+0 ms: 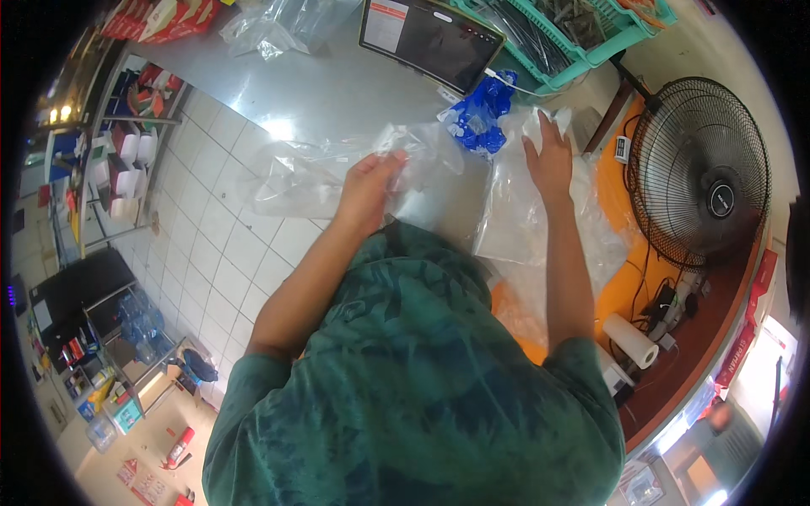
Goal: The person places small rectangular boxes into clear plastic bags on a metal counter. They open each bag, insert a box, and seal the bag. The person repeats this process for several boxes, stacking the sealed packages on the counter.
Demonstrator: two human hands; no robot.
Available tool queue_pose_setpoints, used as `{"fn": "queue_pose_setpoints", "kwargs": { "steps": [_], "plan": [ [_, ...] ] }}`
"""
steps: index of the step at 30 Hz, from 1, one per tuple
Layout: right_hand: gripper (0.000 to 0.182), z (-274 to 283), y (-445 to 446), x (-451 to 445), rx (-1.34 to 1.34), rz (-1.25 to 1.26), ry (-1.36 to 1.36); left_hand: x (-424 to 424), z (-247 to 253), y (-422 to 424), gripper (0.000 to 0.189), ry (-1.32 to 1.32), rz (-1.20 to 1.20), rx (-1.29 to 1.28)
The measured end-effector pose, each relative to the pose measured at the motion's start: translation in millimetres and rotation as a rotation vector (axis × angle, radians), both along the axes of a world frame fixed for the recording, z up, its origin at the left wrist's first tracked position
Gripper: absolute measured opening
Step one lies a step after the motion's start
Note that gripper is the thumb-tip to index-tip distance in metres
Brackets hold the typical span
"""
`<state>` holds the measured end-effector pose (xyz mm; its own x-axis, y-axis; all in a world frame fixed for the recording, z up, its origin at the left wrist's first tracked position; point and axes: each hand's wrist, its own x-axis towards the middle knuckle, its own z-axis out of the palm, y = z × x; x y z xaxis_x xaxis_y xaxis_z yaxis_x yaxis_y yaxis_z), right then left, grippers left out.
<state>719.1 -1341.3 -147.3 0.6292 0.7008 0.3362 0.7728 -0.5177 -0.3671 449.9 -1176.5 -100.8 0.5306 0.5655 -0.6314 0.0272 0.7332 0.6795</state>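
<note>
My left hand [373, 190] pinches the edge of a clear plastic bag [297, 180], which spreads to the left past the edge of the metal table [253, 85]. My right hand [550, 155] lies with fingers spread on a stack of clear plastic bags [516, 209] at the table's right side; whether it grips any of them does not show. A crumpled blue and white plastic packet [479, 117] sits between the two hands, near the right one. Behind it stands a tablet [430, 41] with its screen lit and a white cable plugged in.
Teal plastic baskets [569, 63] stand at the back right, holding dark items. More clear bags [272, 28] and red and white packaging [161, 19] lie at the back left. A black fan [702, 174] and a paper roll [631, 340] are on the right. A person [721, 420] appears far right.
</note>
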Motion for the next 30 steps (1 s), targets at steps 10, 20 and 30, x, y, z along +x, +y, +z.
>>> {"fn": "queue_pose_setpoints", "kwargs": {
  "steps": [10,20,30],
  "plan": [
    [0.039,-57,-2,-17,0.037,-0.196,0.123,-25,12,-7,0.017,0.082,-0.001,0.054],
    [0.025,43,-1,20,0.455,-0.244,0.422,-4,-5,-6,0.019,-0.035,-0.115,0.083],
    [0.018,84,15,-92,0.915,-0.142,1.068,19,-8,-23,0.024,-0.066,-0.245,0.194]
  ]
}}
